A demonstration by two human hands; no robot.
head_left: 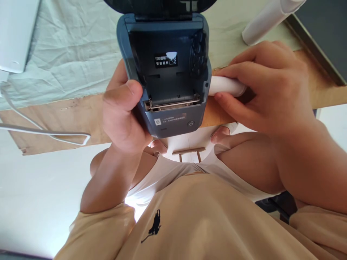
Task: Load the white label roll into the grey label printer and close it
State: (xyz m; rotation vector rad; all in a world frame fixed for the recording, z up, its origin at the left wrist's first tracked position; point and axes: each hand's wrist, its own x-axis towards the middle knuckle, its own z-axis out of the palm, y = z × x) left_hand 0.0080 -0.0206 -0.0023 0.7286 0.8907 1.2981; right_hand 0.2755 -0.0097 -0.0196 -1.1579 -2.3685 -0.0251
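Two hands work at a small dark blue label printer (173,108), which is held up in front of the person's chest, above the near edge of the counter (67,115). Its lid is swung open and the paper bay is bare, with a white sticker on the back wall and a metal strip along the front edge. The left hand (121,115) grips the printer's left side, thumb curled over the rim and fingers wrapped beneath. The right hand (271,86) pinches a white paper roll (226,86) between thumb and fingers, its end touching the printer's right wall. Beyond the printer a pale wrinkled cloth (67,57) covers the counter. Another white roll (265,20) lies to the printer's upper right, well apart. A white cable (46,133) loops to the printer's left.
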